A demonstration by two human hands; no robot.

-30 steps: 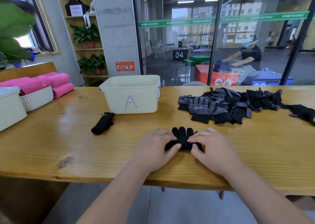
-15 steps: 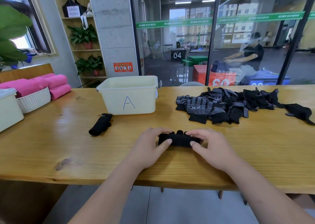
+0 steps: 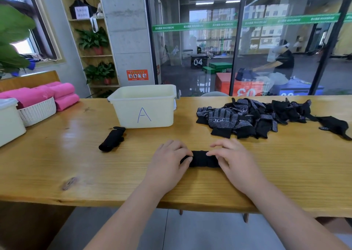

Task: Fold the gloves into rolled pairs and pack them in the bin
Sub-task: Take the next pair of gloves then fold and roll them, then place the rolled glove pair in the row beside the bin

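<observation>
A black glove roll [image 3: 202, 159] lies crosswise on the wooden table [image 3: 76, 164] near its front edge. My left hand [image 3: 167, 160] grips the roll's left end with curled fingers, and my right hand [image 3: 234, 162] grips its right end the same way. Only the middle of the roll shows between them. A finished black rolled pair [image 3: 112, 139] lies to the left, in front of the cream bin marked A [image 3: 144, 107]. A pile of loose black dotted gloves [image 3: 253, 116] sits at the back right.
One loose black glove [image 3: 335, 126] lies at the far right. A white woven basket [image 3: 36, 111] with pink rolled towels [image 3: 64, 95] and a white box [image 3: 9, 122] stand at the left. A glass wall runs behind the table.
The glove pair lay flat with its fingers pointing away; both hands have rolled it forward into a tight bundle, and the fingertips no longer show.
</observation>
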